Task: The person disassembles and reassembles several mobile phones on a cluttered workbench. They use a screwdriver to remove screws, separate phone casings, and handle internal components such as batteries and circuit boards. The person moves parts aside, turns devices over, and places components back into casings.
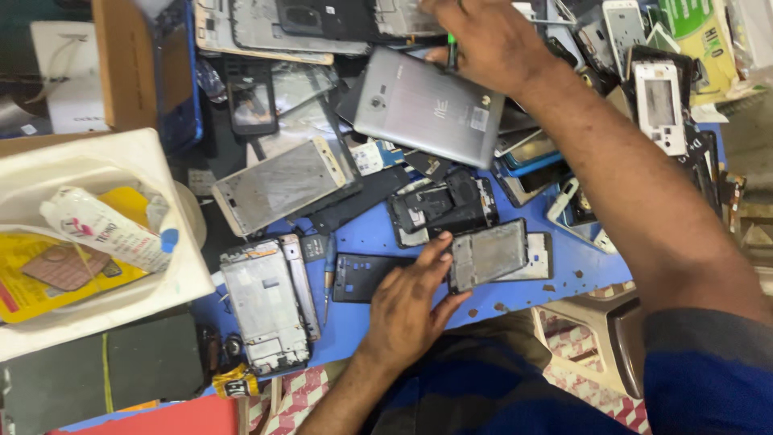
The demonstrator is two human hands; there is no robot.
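- Head view: the left hand lay flat on the blue bench, fingers spread, pressing on a stripped phone frame whose bare metal inner plate faced up; the hand gripped nothing, it only steadied the frame.
- Just left of that hand sat a black back cover, and further left a silver phone chassis with its insides exposed, so several units already looked opened.
- The right hand reached well away from the left one, to the far side of the pile, fingers closed around what seemed to be a thin green-tipped tool, though the blur left that uncertain.
- Directly under the right hand rested a grey tablet back, tilted on other shells.
- Judged from this, the frame under the left hand was stripped but not refitted; most of the heap remained loose parts.
- A white tray stood far left of both hands.
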